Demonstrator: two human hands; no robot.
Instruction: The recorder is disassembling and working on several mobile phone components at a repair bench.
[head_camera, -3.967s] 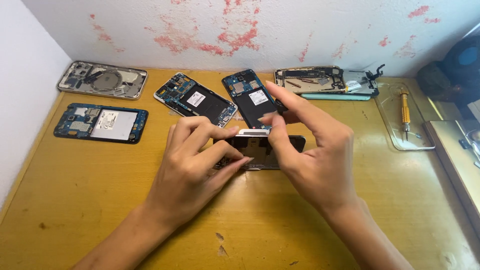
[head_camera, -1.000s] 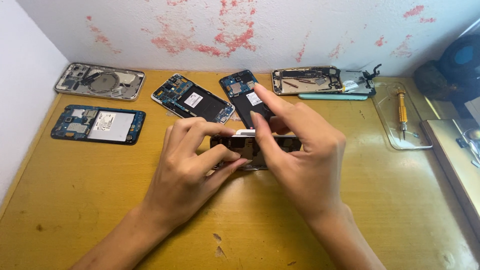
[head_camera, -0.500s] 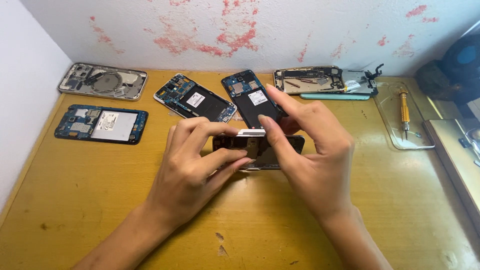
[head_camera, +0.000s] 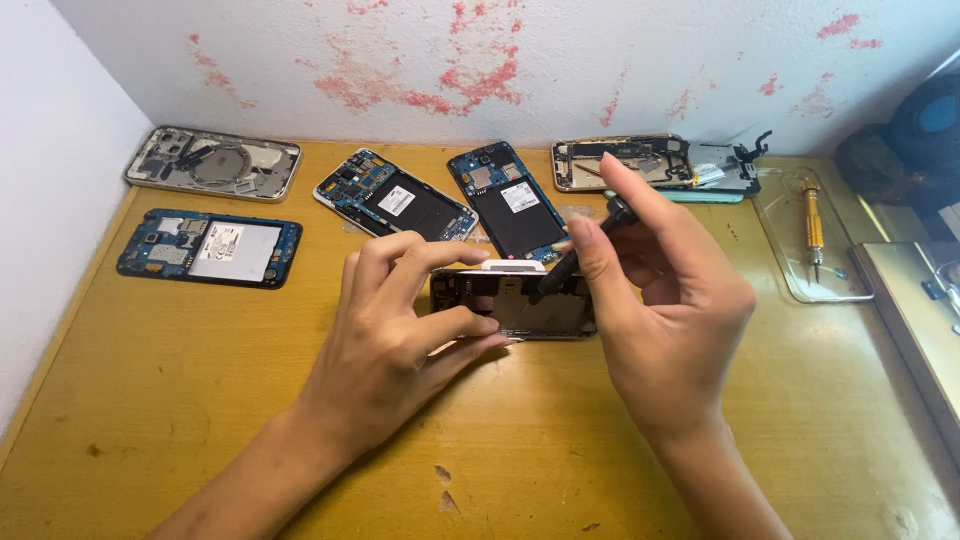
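Note:
An opened dark phone (head_camera: 520, 300) lies on the yellow wooden table (head_camera: 200, 400) in front of me. My left hand (head_camera: 400, 340) grips its left end, fingers on the top and bottom edges. My right hand (head_camera: 660, 310) holds a small black screwdriver (head_camera: 580, 248) between thumb and forefinger. The tool slants down, and its tip meets the phone's upper right part.
Several other opened phones lie along the wall: one silver (head_camera: 212, 162), blue-board ones (head_camera: 208, 248) (head_camera: 394, 195) (head_camera: 506, 200), one with loose parts (head_camera: 650, 162). A clear tray (head_camera: 790, 270) holding a yellow screwdriver (head_camera: 812, 230) sits at the right, beside a raised wooden ledge (head_camera: 915, 320).
My right hand has lifted its fingers and tilted, so the black screwdriver now shows, with its tip on the phone. The left hand keeps its hold.

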